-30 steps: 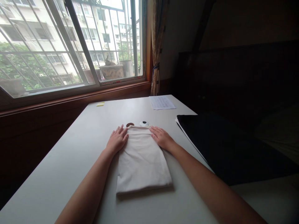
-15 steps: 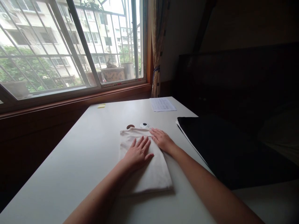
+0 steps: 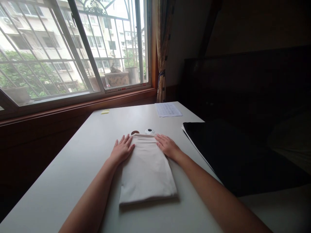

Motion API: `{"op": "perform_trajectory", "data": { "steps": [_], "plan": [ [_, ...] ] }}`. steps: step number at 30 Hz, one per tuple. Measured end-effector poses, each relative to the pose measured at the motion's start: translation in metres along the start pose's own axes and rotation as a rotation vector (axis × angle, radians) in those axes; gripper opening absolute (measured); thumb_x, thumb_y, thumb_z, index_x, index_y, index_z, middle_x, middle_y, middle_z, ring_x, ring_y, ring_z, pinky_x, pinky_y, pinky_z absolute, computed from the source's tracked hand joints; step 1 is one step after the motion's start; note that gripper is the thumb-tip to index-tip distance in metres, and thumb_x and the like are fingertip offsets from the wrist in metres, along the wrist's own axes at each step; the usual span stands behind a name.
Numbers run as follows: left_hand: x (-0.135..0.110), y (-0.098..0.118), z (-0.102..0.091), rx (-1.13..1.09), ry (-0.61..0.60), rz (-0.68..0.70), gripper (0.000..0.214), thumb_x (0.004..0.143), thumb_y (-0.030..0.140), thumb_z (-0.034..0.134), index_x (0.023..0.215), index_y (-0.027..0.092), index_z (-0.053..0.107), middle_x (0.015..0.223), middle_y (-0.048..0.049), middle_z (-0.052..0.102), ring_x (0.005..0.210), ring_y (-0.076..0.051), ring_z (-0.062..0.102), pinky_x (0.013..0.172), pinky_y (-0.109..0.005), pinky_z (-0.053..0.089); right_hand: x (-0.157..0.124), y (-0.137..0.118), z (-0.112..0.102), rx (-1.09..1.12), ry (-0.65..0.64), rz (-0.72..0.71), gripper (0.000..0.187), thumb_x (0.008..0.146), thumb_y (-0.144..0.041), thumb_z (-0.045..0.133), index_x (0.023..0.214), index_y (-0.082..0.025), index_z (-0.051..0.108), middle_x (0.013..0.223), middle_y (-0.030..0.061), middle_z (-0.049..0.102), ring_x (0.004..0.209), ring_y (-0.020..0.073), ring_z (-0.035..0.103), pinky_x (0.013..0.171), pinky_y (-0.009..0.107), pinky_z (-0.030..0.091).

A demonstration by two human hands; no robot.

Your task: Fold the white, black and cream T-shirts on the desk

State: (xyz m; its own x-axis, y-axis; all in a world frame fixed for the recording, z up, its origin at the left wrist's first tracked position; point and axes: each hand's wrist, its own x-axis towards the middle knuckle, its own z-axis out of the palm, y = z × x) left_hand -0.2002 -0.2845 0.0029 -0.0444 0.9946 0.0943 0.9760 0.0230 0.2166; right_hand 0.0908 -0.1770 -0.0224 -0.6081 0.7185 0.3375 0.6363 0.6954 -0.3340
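A folded pale cream cloth (image 3: 147,170) lies flat on the white table (image 3: 80,161) in front of me. My left hand (image 3: 121,149) rests open and flat on the cloth's far left corner, fingers spread. My right hand (image 3: 167,145) lies open and flat on its far right corner. Both forearms reach in from the near edge, one on each side of the cloth.
Just beyond the cloth sit a small brown round thing (image 3: 135,132) and a white round thing with a dark centre (image 3: 149,131). A printed sheet (image 3: 168,109) and a yellow sticky note (image 3: 105,111) lie farther back. A black sheet (image 3: 225,152) covers the table's right side. A barred window (image 3: 73,48) is behind.
My left hand slid from the middle of the cloth back out to its far left corner. My right hand stayed on the far right corner.
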Motion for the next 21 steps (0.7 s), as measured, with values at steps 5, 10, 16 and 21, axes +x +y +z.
{"op": "perform_trajectory", "data": {
  "steps": [5, 10, 16, 21],
  "plan": [
    [0.003, -0.024, 0.004, -0.108, 0.152, -0.161, 0.062, 0.103, 0.042, 0.035, 0.156, 0.011, 0.035, 0.163, -0.0179, 0.035, 0.153, -0.033, 0.027, 0.124, -0.058, 0.017, 0.003, 0.007, -0.005, 0.123, 0.216, 0.259, 0.05, 0.093, -0.018, 0.047, 0.142, -0.014, 0.056, 0.135, 0.0116, 0.067, 0.127, 0.0253, 0.058, 0.113, 0.04, 0.042],
    [0.005, -0.027, -0.001, -0.224, 0.246, -0.204, 0.06, 0.104, 0.039, 0.03, 0.154, 0.005, 0.034, 0.157, -0.0231, 0.043, 0.148, -0.028, 0.039, 0.121, -0.045, 0.031, 0.005, 0.011, -0.011, 0.182, 0.27, 0.339, 0.041, 0.094, -0.018, 0.044, 0.129, -0.019, 0.065, 0.117, 0.0086, 0.075, 0.115, 0.0256, 0.063, 0.108, 0.041, 0.046],
    [-0.028, -0.018, -0.011, -0.335, 0.208, -0.136, 0.067, 0.095, 0.04, 0.052, 0.153, 0.012, 0.036, 0.151, -0.0202, 0.047, 0.138, -0.027, 0.051, 0.113, -0.041, 0.045, 0.004, 0.0, -0.014, 0.311, 0.195, 0.358, 0.032, 0.095, -0.028, 0.05, 0.118, -0.021, 0.07, 0.118, 0.0102, 0.073, 0.109, 0.0249, 0.067, 0.099, 0.039, 0.052],
    [-0.09, 0.007, -0.019, -0.59, 0.097, -0.062, 0.069, 0.089, 0.042, 0.059, 0.152, 0.023, 0.038, 0.15, -0.0159, 0.038, 0.127, -0.027, 0.057, 0.1, -0.041, 0.056, -0.004, -0.014, -0.016, 0.448, 0.04, 0.323, 0.043, 0.089, -0.032, 0.062, 0.13, -0.02, 0.061, 0.12, 0.0094, 0.071, 0.094, 0.0202, 0.072, 0.086, 0.034, 0.057]
  ]
}}
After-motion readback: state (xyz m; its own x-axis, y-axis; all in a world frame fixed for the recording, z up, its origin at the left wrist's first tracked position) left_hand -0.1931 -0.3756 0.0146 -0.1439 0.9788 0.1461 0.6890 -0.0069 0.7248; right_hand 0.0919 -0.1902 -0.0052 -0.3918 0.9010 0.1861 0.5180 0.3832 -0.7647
